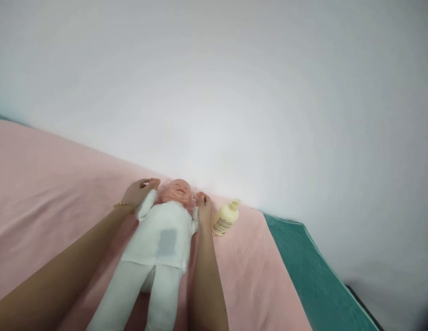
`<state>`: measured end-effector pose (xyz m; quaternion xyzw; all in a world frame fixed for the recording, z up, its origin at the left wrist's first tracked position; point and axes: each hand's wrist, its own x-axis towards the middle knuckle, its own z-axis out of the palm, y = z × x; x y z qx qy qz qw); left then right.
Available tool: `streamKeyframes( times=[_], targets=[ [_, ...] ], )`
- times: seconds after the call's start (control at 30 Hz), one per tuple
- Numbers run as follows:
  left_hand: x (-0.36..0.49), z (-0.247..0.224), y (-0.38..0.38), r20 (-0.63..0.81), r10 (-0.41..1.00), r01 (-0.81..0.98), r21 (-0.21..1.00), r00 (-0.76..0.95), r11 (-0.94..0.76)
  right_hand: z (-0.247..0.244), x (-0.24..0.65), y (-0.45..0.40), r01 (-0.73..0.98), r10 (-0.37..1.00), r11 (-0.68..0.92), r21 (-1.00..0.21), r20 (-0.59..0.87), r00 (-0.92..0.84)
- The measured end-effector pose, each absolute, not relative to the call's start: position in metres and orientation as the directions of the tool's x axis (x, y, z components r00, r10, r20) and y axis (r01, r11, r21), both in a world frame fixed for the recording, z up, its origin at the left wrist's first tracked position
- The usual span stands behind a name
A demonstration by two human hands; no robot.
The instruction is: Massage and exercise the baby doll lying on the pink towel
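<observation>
A baby doll [165, 216] in a white top and white trousers lies on its back, its head toward the wall. Both of its arms are bent up beside its head. My left hand [137, 191], with a gold bracelet at the wrist, is closed round the doll's hand on the left. On the other side my right hand [205, 209] grips the doll's other hand between thumb and fingers. Just right of my right hand stands a pale yellow pump bottle [226, 218] with printed text. A grey square patch shows on the doll's top.
Pink cloth [58, 179] with soft wrinkles covers the surface under the doll. A green mat or cover [303, 257] shows along the right side, its edge sloping down. Behind everything rises a plain pale wall [214, 92].
</observation>
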<state>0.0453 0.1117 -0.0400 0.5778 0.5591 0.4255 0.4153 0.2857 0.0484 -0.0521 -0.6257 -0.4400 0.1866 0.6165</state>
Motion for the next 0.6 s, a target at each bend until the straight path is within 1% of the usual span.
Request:
streamKeyframes(
  times=[0.13,0.27,0.37,0.47,0.53,0.6],
  targets=[
    [0.042,-0.061,0.130,0.022,0.998,0.413,0.909,0.067,-0.047,-0.066,0.297,0.066,0.279,0.817,0.124,-0.952,0.257,0.517],
    [0.041,-0.062,0.128,0.061,0.995,0.471,0.877,0.080,-0.091,-0.074,0.300,0.073,0.239,0.823,0.160,-0.958,0.263,0.504],
    [0.044,-0.055,0.118,0.113,0.993,0.418,0.901,0.041,-0.119,-0.074,0.296,0.070,0.219,0.810,0.212,-0.952,0.296,0.506],
    [0.048,-0.047,0.103,0.178,0.981,0.295,0.944,-0.074,-0.149,-0.068,0.287,0.058,0.206,0.783,0.265,-0.942,0.335,0.524],
    [0.050,-0.043,0.093,0.234,0.959,0.223,0.955,-0.161,-0.196,-0.063,0.280,0.046,0.224,0.736,0.320,-0.921,0.390,0.553],
    [0.049,-0.041,0.083,0.302,0.925,0.189,0.946,-0.229,-0.262,-0.058,0.273,0.033,0.266,0.674,0.377,-0.887,0.460,0.578]
  ],
)
